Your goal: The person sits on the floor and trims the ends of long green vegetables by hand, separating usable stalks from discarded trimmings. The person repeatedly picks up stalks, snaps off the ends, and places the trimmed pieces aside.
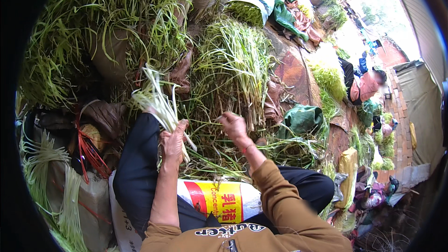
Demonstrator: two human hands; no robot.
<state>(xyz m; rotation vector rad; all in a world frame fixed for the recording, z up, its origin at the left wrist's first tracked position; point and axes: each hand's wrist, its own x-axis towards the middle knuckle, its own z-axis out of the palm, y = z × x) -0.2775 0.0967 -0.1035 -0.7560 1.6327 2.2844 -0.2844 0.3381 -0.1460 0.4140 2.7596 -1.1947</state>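
Observation:
My left hand (173, 142) is closed around a small bunch of pale, trimmed-looking stalks (164, 113), which look like green garlic. Their white lower ends point down past my fingers, while the lighter tops fan out to the upper left. To the right and a little higher, my right hand (235, 129) is apart from the bunch, its fingers bent together. A thin pale bit shows at its fingertips, too blurred to identify. Just beyond both hands stands a large heap of long green stalks (234, 52). Loose stalks and leaves (217, 161) litter the ground between my knees.
Beneath me lies a printed white sack (250, 196). At left, pale stripped stalks (71, 199) drape over a wrapped bundle near red plastic ties (87, 150). More greens (105, 7) tower at upper left. A green sack (302, 119) lies right; a person in pink (365, 85) sits farther off.

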